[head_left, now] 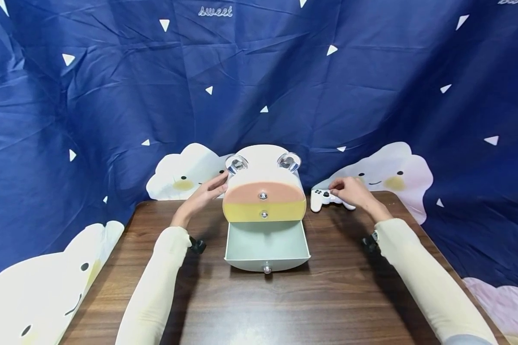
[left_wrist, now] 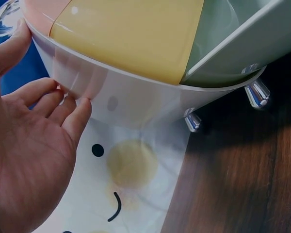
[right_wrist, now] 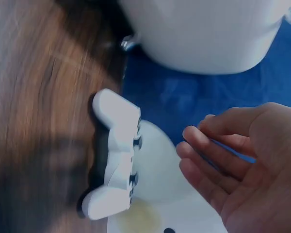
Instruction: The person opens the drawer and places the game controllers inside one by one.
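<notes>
A small drawer cabinet (head_left: 261, 165) with a white body, two silvery ear-like rings and round knobs stands mid-table. Its bottom green drawer (head_left: 267, 247) is pulled out, with nothing in it; the orange drawer (head_left: 246, 192) and yellow drawer (head_left: 243, 212) are in. My left hand (head_left: 203, 197) touches the cabinet's left side, fingertips against the white wall in the left wrist view. Right of the cabinet lies a white game controller (head_left: 317, 200). My right hand (head_left: 353, 191) hovers by it, fingers loosely bent; the right wrist view shows a gap between fingers and controller (right_wrist: 119, 150).
The brown wooden table (head_left: 311, 306) ends just behind the cabinet and controller. A blue curtain (head_left: 259, 72) with white triangles and smiling clouds hangs behind it. Short silvery feet (left_wrist: 193, 121) hold the cabinet up.
</notes>
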A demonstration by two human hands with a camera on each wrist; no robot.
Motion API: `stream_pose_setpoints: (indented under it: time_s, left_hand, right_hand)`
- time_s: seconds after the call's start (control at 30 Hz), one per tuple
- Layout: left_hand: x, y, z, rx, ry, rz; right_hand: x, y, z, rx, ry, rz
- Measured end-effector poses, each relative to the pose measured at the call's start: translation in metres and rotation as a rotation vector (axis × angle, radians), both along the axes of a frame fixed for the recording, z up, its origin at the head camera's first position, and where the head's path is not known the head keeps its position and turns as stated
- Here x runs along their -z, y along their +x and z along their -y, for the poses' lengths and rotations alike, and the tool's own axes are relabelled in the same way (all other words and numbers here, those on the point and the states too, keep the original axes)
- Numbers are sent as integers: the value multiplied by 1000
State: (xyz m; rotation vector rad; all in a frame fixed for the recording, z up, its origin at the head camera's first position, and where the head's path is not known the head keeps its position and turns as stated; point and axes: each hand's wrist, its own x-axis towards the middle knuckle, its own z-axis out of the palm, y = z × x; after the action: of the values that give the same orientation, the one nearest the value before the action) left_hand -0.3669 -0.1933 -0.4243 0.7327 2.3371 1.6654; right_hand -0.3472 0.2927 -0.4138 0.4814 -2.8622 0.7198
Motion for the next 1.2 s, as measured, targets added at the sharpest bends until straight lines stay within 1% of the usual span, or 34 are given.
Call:
stream_pose_setpoints:
  time_s: [0.1, 0.23, 0.47, 0.63, 0.77, 0.83, 0.87, 0.93, 1.0, 1.07, 1.2]
  left_hand:
    - [0, -1, -1, -1, -10, -4]
    - [0, -2, -3, -9, -30, -10]
    - [0, -3, -5, -11, -40, -15]
    - [1, -3, -3, -7, -53, -11]
    - [0, -3, -2, -4, -50, -6]
    - [-1, -3, -1, -3, -47, -6]
    - [-1, -3, -1, -2, -46, -9]
    - [-2, -3, -1, -2, -48, -12]
    - [-2, -3, 0, -4, -48, -12]
    - [-2, -2, 0, -6, -46, -12]
    - [0, -2, 2, -10, -44, -11]
  right_hand:
    - [3, -11, -5, -16, 23, 17]
    - [7, -22, -8, -33, 89, 39]
    - [16, -39, -7, 6, 163, 115]
    - [24, -47, -7, 29, 201, 175]
    - [36, -58, -13, 26, 192, 192]
    - [52, -72, -23, 1, 211, 148]
    - [56, -75, -24, -9, 217, 138]
    - [62, -76, -24, -27, 236, 127]
    - [65, -73, -21, -41, 266, 116]
    - [57, -59, -11, -35, 295, 130]
    - [56, -48, -1, -10, 413, 84]
